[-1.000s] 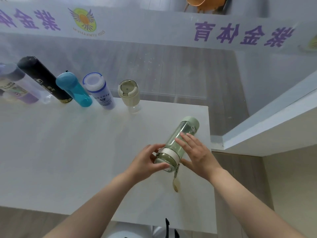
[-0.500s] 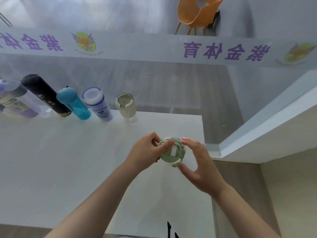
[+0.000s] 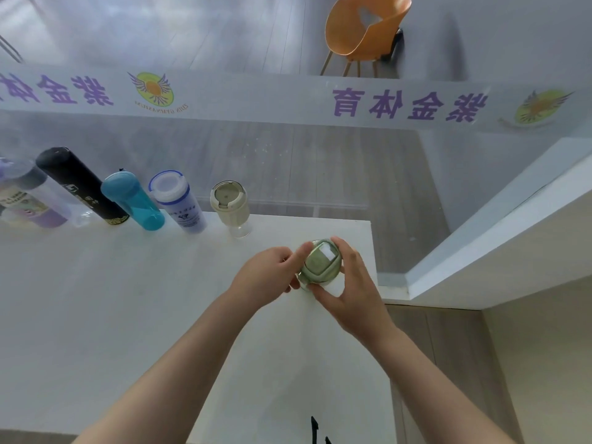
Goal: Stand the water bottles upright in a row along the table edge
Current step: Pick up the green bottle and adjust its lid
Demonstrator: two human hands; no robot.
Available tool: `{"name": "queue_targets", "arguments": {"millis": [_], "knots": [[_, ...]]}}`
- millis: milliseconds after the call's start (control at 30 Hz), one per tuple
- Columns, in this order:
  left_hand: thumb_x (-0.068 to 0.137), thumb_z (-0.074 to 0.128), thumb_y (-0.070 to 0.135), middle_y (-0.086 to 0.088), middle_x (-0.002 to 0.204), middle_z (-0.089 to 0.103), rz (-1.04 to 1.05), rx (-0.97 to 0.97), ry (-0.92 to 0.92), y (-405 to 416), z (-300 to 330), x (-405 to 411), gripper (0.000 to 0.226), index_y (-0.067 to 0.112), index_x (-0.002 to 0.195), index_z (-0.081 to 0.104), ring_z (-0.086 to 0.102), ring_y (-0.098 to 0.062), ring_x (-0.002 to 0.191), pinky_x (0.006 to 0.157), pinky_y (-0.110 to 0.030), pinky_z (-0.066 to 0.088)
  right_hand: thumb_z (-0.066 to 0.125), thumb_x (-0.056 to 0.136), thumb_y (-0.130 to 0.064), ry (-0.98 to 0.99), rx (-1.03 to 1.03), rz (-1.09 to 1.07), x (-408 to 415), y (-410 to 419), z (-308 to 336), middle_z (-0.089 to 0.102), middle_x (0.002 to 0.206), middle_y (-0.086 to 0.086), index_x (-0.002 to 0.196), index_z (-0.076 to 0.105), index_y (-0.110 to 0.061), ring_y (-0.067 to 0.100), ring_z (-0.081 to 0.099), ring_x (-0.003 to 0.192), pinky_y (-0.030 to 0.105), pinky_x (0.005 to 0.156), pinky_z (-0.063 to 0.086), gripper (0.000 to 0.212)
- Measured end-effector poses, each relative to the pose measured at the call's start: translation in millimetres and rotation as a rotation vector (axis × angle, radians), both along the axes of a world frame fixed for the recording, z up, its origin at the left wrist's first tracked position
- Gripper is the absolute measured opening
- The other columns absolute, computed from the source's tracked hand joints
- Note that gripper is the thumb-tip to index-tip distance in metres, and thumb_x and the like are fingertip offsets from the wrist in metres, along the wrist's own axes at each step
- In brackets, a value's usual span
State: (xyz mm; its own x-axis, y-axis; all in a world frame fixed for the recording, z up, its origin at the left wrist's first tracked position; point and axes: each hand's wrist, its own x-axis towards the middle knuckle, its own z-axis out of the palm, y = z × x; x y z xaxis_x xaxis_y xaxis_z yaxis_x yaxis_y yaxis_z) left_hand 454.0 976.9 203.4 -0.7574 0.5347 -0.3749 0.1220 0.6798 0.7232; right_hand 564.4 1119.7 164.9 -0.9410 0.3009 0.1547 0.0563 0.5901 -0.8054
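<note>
A green-lidded clear bottle (image 3: 319, 262) is upright, seen from the top, near the table's right edge. My left hand (image 3: 267, 274) grips its left side and my right hand (image 3: 347, 283) curls round its right side. Along the far edge of the white table (image 3: 96, 315) stands a row of upright bottles: a purple-labelled clear bottle (image 3: 24, 200), a black flask (image 3: 80, 187), a teal bottle (image 3: 133, 200), a white-capped blue bottle (image 3: 177, 200) and a cream-lidded bottle (image 3: 230, 206). The green bottle's body is hidden under its lid and my hands.
A glass wall with purple lettering (image 3: 407, 104) runs just behind the far table edge. An orange chair (image 3: 362, 30) stands beyond it. A white ledge (image 3: 496, 219) lies to the right of the table, across a gap of wooden floor.
The green bottle lay on its side a second ago. Both hands have tipped it upright and carried it a little farther toward the far edge.
</note>
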Motion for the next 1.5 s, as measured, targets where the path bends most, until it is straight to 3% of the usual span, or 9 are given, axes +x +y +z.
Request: {"name": "queue_targets", "arguments": {"millis": [167, 267, 400, 567, 733, 900, 1000, 1267, 1500], "knots": [[0.091, 0.042, 0.027, 0.005, 0.116, 0.062, 0.054, 0.141, -0.015, -9.5, -26.9, -10.9, 0.026, 0.027, 0.112, 0.057, 0.059, -0.015, 0.102, 0.088, -0.037, 0.050, 0.072, 0.082, -0.036, -0.052, -0.220, 0.031, -18.5, 18.9, 3.3, 0.048, 0.133, -0.018, 0.135, 0.032, -0.032, 0.005, 0.048, 0.123, 0.036, 0.099, 0.049, 0.067], [0.088, 0.048, 0.008, 0.005, 0.144, 0.039, -0.063, 0.147, -0.132, -9.5, -39.5, -9.5, 0.061, 0.038, 0.140, 0.032, 0.046, -0.015, 0.126, 0.099, -0.035, 0.045, 0.068, 0.086, -0.035, -0.098, -0.266, 0.030, -27.4, 23.9, 0.9, 0.037, 0.144, -0.015, 0.141, 0.024, -0.042, 0.006, 0.043, 0.127, 0.034, 0.091, 0.054, 0.071], [0.092, 0.056, 0.012, 0.009, 0.139, 0.042, -0.059, 0.314, -0.237, -4.5, -51.2, -7.9, 0.063, 0.047, 0.135, 0.027, 0.062, -0.009, 0.107, 0.093, -0.032, 0.050, 0.070, 0.085, -0.027, -0.128, -0.298, -0.028, -28.0, 18.6, -20.5, 0.028, 0.149, -0.013, 0.148, 0.009, -0.038, 0.005, 0.039, 0.130, 0.031, 0.095, 0.050, 0.089], [0.089, 0.062, 0.018, 0.001, 0.131, 0.044, -0.008, 0.286, -0.177, -4.9, -71.2, -9.7, 0.063, 0.036, 0.141, 0.030, 0.060, -0.012, 0.110, 0.095, -0.033, 0.052, 0.074, 0.080, -0.033, -0.184, -0.260, -0.078, -25.0, -0.4, -50.5, 0.040, 0.136, -0.013, 0.139, 0.021, -0.035, 0.008, 0.043, 0.124, 0.039, 0.100, 0.046, 0.079], [0.089, 0.052, 0.008, 0.003, 0.141, 0.036, -0.005, 0.345, -0.185, -3.1, -84.9, -10.2, 0.063, 0.033, 0.143, 0.031, 0.056, -0.012, 0.116, 0.098, -0.027, 0.048, 0.080, 0.074, -0.025, -0.144, -0.267, -0.203, -44.7, -13.7, -59.1, 0.047, 0.126, -0.008, 0.134, 0.026, -0.029, 0.007, 0.051, 0.112, 0.006, 0.081, 0.042, 0.081], [0.089, 0.043, -0.002, 0.013, 0.145, 0.039, 0.008, 0.414, -0.227, -7.9, -94.8, -24.0, 0.071, 0.042, 0.143, 0.029, 0.051, -0.005, 0.123, 0.097, -0.022, 0.045, 0.080, 0.074, -0.028, -0.140, -0.235, -0.209, -66.2, -11.1, -60.4, 0.050, 0.123, -0.010, 0.135, 0.027, -0.026, 0.004, 0.053, 0.104, -0.001, 0.073, 0.038, 0.081], [0.090, 0.051, 0.009, 0.013, 0.150, 0.032, -0.017, 0.263, -0.137, -14.4, -101.8, -41.0, 0.071, 0.042, 0.145, 0.021, 0.042, -0.008, 0.131, 0.107, -0.031, 0.039, 0.079, 0.075, -0.029, -0.142, -0.199, -0.176, -88.5, -4.5, -63.5, 0.050, 0.127, -0.007, 0.137, 0.026, -0.023, 0.005, 0.052, 0.107, 0.000, 0.075, 0.037, 0.082], [0.083, 0.062, 0.048, -0.003, 0.160, 0.003, -0.148, -0.548, 0.144, -68.5, -146.4, -70.5, 0.088, 0.028, 0.150, 0.009, 0.006, -0.025, 0.146, 0.116, -0.045, 0.018, 0.080, 0.074, -0.026, -0.174, -0.168, -0.192, -151.1, 12.3, -63.6, 0.050, 0.129, -0.005, 0.136, 0.027, -0.018, 0.010, 0.051, 0.109, 0.020, 0.082, 0.036, 0.082], [0.073, 0.063, 0.065, -0.001, 0.159, -0.016, -0.160, -0.644, 0.165, -87.0, -164.6, -59.2, 0.106, 0.035, 0.149, -0.005, -0.009, -0.026, 0.146, 0.112, -0.058, 0.015, 0.080, 0.074, -0.026, -0.188, -0.170, -0.225, -180.3, 21.3, -65.4, 0.054, 0.127, -0.005, 0.131, 0.030, -0.014, 0.007, 0.052, 0.103, 0.015, 0.078, 0.036, 0.076]]}}
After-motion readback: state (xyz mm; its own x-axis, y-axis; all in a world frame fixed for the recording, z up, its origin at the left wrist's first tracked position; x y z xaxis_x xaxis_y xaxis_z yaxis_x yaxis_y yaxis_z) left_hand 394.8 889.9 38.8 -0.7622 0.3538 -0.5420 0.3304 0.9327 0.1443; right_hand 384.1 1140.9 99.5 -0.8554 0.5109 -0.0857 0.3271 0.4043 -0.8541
